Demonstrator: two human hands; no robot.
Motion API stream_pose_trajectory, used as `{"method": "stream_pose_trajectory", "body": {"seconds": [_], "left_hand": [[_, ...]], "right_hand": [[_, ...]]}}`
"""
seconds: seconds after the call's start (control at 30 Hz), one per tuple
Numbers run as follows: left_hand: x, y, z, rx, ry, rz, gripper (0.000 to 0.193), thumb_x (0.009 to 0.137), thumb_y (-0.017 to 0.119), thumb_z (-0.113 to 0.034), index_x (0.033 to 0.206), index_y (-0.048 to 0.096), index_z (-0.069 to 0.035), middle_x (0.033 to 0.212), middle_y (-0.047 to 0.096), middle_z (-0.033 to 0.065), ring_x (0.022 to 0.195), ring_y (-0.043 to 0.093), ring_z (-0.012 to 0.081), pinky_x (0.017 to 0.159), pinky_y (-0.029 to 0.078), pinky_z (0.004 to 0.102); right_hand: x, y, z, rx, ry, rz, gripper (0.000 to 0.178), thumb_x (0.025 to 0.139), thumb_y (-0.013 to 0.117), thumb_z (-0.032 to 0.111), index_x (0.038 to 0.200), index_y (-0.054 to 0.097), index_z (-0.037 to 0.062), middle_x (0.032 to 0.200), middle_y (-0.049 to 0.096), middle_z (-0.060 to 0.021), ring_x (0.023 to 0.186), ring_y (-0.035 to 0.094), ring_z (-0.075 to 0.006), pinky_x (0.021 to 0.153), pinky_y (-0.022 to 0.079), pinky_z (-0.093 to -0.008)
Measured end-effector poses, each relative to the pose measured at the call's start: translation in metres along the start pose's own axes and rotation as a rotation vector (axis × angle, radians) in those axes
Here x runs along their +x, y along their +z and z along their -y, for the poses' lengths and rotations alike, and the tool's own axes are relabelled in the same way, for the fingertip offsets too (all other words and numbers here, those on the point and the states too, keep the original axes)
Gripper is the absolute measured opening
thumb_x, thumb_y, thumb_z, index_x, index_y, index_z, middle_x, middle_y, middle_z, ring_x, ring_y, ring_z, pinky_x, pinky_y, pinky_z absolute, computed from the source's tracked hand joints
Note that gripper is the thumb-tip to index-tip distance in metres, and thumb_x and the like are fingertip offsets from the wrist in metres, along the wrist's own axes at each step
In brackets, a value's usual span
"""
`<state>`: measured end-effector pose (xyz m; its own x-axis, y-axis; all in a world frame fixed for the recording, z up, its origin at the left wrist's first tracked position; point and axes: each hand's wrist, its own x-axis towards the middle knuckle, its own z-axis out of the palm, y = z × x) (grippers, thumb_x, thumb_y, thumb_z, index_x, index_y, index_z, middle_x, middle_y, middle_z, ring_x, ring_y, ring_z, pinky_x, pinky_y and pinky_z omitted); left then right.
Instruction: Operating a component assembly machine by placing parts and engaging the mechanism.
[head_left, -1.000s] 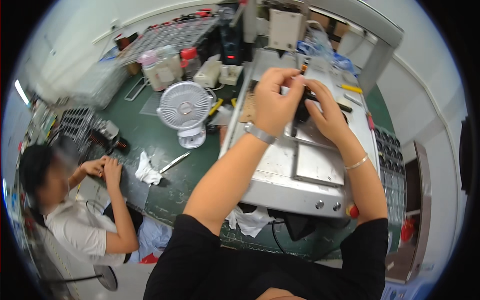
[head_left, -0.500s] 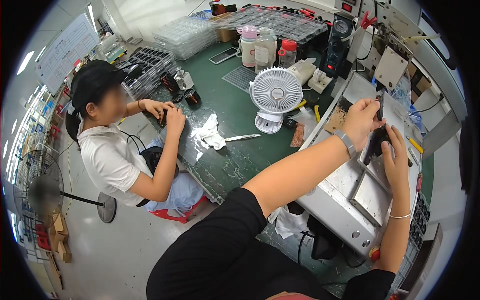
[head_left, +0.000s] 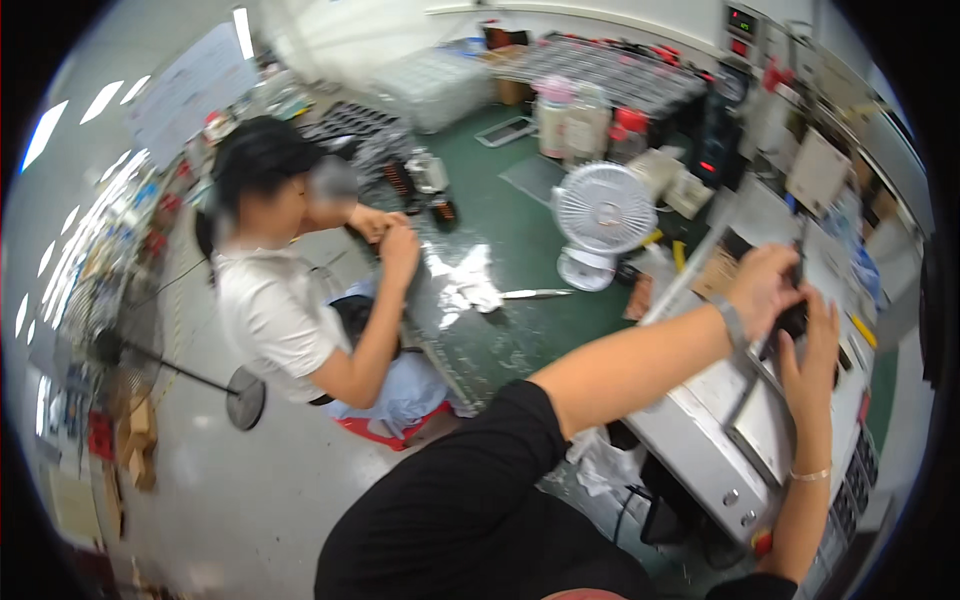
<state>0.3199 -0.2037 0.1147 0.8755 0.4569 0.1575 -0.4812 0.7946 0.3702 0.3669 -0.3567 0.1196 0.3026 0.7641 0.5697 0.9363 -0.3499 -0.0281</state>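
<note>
My left hand (head_left: 762, 290) is closed over the metal-topped bench machine (head_left: 690, 425) at the right. A slim dark piece (head_left: 799, 255) stands at its fingertips; blur hides its kind. Just beside it, my right hand (head_left: 815, 350) has thumb and fingers curled round a small black part (head_left: 793, 320), mostly covered by the fingers. Both hands nearly touch, above a raised metal fixture block (head_left: 762, 425). A grey band circles my left wrist, a thin bracelet my right.
Left of the machine stands a white desk fan (head_left: 604, 215) on the green table (head_left: 510, 345). Tweezers (head_left: 535, 294) and a white cloth (head_left: 470, 283) lie nearby. A co-worker (head_left: 285, 290) sits at the left, hands together. Bottles (head_left: 585, 130) stand behind the fan.
The whole view has shifted and blurred, so things sit farther right and lower. My left hand has come down closer to my right hand; both stay over the machine.
</note>
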Motion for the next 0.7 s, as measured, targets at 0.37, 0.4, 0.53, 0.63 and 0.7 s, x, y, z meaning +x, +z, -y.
{"method": "stream_pose_trajectory", "body": {"seconds": [0.37,0.4,0.53,0.63,0.7], "left_hand": [[0.004,-0.002,-0.003,0.03,-0.071,-0.003,0.011,0.089,0.054,-0.013,0.094,0.048,-0.004,0.083,0.054,0.0081,0.071,0.057,0.0196,0.068,0.054,0.0334],[0.003,0.0,-0.003,0.029,-0.071,-0.004,0.011,0.089,0.054,-0.013,0.094,0.048,-0.004,0.083,0.054,0.0081,0.071,0.057,0.0196,0.068,0.054,0.0334],[-0.001,0.004,-0.005,0.088,-0.063,-0.061,0.016,0.088,0.055,-0.014,0.099,0.046,-0.004,0.084,0.053,0.0074,0.071,0.056,0.0188,0.069,0.054,0.0329],[0.0,0.003,-0.002,0.102,-0.079,-0.063,0.019,0.088,0.056,-0.015,0.101,0.045,-0.005,0.085,0.052,0.0071,0.071,0.056,0.018,0.069,0.054,0.0325],[-0.001,0.005,0.0,0.108,-0.093,-0.059,0.02,0.088,0.056,-0.015,0.102,0.045,-0.005,0.085,0.053,0.007,0.072,0.056,0.0177,0.07,0.054,0.0324]], "right_hand": [[0.002,0.006,-0.002,0.213,0.023,0.039,0.063,0.086,0.054,0.008,0.144,0.03,0.0018,0.146,0.035,-0.0174,0.136,0.033,-0.034,0.111,0.027,-0.04],[0.003,0.005,0.0,0.213,0.023,0.04,0.063,0.086,0.054,0.008,0.144,0.03,0.0018,0.146,0.035,-0.0174,0.136,0.033,-0.034,0.111,0.027,-0.04],[0.002,0.004,0.001,0.27,0.062,0.066,0.062,0.087,0.053,0.008,0.144,0.029,0.0011,0.147,0.034,-0.0177,0.135,0.033,-0.0348,0.111,0.027,-0.0404],[0.0,0.004,-0.002,0.272,0.066,0.065,0.062,0.087,0.053,0.008,0.144,0.028,0.0006,0.147,0.033,-0.0178,0.135,0.034,-0.035,0.11,0.027,-0.0404],[-0.002,0.003,-0.004,0.269,0.075,0.064,0.062,0.087,0.053,0.009,0.144,0.028,0.0004,0.147,0.033,-0.0178,0.135,0.034,-0.0349,0.11,0.028,-0.0403]]}}
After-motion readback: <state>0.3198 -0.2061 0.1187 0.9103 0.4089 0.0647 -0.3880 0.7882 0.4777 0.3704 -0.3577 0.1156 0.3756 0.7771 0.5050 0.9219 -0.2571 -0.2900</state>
